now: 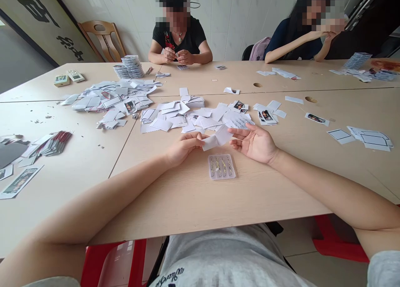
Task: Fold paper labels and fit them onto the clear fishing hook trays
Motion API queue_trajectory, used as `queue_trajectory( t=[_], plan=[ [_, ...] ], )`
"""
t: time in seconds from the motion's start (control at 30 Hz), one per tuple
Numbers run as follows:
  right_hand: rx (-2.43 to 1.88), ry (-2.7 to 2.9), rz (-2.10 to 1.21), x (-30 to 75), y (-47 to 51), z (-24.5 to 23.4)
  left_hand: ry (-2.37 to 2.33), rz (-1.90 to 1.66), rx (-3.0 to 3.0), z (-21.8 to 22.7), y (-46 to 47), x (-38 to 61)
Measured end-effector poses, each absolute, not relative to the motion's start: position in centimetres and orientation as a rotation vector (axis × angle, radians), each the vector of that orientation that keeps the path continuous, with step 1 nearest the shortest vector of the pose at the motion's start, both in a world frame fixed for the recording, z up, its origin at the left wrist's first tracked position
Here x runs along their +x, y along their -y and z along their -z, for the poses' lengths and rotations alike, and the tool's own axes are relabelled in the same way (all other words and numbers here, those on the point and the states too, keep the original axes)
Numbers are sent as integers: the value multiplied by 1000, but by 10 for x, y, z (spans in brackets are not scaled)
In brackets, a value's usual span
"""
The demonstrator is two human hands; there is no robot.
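Observation:
A creased slip of white paper [217, 138] is pinched at its left end in my left hand [186, 148]. Palm up with the fingers apart, my right hand [256, 144] has its fingertips at the paper's right edge. I cannot tell whether they touch it. Just below the paper lies a small clear plastic case [222, 167] with several metal fishing hooks and yellowish strands inside. Behind my hands spreads a loose pile of white paper slips [187, 114], some with printed pictures.
More paper slips [114, 96] are heaped to the left, near stacked clear cases [131, 66] and two remote controls [76, 76]. Printed cards [370, 138] lie at right. Two people sit across the table; one person's hands [178, 56] hold something small. A red stool [339, 239] stands below.

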State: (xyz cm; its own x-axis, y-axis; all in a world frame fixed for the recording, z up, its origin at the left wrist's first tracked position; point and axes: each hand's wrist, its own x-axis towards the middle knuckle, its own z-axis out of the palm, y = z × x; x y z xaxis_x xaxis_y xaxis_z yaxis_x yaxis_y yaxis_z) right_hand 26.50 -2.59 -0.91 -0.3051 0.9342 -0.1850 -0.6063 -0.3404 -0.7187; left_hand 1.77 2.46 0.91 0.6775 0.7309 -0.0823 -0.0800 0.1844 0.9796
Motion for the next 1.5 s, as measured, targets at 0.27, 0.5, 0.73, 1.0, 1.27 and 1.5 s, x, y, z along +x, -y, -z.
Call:
queue_trajectory(
  t=[0.27, 0.5, 0.73, 1.0, 1.27, 1.5],
  plan=[
    [-737, 600, -1836, 266, 25, 8, -615, -618, 1236, -10, -26, 17],
    [-758, 557, -1799, 265, 26, 7, -600, -620, 1231, -10, -26, 17],
    [-739, 533, -1783, 266, 25, 8, -586, -644, 1222, -10, -27, 18],
    [-777, 541, -1752, 265, 24, 8, -560, -653, 1206, -10, -28, 18],
    [-787, 552, -1735, 265, 24, 9, -592, -689, 1192, -7, -29, 17],
    [-765, 523, -1749, 265, 24, 9, -581, -683, 1186, -6, -30, 17]
  ],
)
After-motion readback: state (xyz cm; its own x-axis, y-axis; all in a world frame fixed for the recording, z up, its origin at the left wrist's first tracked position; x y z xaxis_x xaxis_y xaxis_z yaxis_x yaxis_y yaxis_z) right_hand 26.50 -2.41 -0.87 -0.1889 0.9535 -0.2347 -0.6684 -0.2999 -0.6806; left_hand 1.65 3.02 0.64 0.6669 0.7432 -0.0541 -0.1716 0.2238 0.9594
